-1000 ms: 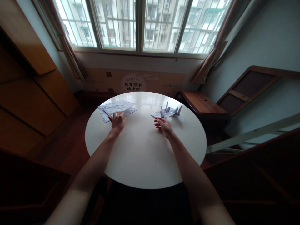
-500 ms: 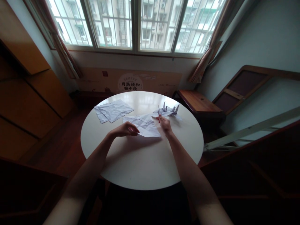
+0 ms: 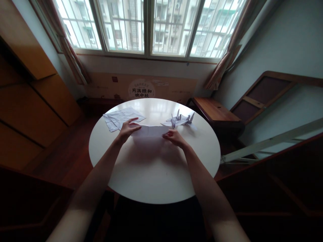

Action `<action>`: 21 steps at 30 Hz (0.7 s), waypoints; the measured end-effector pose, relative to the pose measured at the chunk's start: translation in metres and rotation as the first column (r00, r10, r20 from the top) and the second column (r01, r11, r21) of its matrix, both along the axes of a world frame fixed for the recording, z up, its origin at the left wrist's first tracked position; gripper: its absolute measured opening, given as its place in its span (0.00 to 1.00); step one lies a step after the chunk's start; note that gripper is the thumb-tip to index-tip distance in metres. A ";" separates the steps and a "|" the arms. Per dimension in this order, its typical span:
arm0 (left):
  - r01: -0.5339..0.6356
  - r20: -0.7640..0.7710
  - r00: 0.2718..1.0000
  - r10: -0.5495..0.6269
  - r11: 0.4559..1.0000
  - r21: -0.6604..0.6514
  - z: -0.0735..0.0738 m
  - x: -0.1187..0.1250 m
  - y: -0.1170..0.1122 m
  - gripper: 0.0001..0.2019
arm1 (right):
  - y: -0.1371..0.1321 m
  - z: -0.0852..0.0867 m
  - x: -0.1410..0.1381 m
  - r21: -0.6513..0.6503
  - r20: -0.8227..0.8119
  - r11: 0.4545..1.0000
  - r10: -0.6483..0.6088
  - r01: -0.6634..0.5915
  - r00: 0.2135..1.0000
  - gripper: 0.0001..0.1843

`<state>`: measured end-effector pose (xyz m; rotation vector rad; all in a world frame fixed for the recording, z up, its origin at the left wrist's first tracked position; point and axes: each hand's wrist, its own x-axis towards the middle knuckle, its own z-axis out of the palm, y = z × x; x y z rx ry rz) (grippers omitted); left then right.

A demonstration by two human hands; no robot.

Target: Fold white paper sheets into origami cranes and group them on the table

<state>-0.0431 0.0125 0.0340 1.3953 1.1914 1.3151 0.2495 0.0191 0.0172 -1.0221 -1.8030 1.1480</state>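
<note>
A sheet of paper [image 3: 150, 131] is held tilted up between my two hands, its plain face toward me. My left hand [image 3: 128, 129] pinches its left end, with thumb and fingers closed on the edge. At the right end, my right hand [image 3: 174, 137] grips the paper's lower corner between thumb and fingers. Just beyond my right hand stand several folded paper cranes [image 3: 182, 120], close together with their points up. Creased paper sheets [image 3: 118, 117] lie overlapping behind my left hand, which partly covers them.
The round white table [image 3: 151, 178] carries all the paper. Past its far edge are a printed cardboard panel [image 3: 176, 88] and the barred window. A low wooden side table [image 3: 214, 109] stands at the back right, and brown cabinets [image 3: 55, 101] line the left.
The creased sheet has been lifted from nearly flat and tilted up, so its plain side faces me. My left hand has moved up and left; my right hand has come slightly nearer.
</note>
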 end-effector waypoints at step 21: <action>0.270 -0.594 0.788 -0.163 0.958 0.096 -0.032 -0.031 0.019 0.17 | 0.019 -0.021 0.015 0.305 0.409 0.908 -0.398 0.288 0.821 0.18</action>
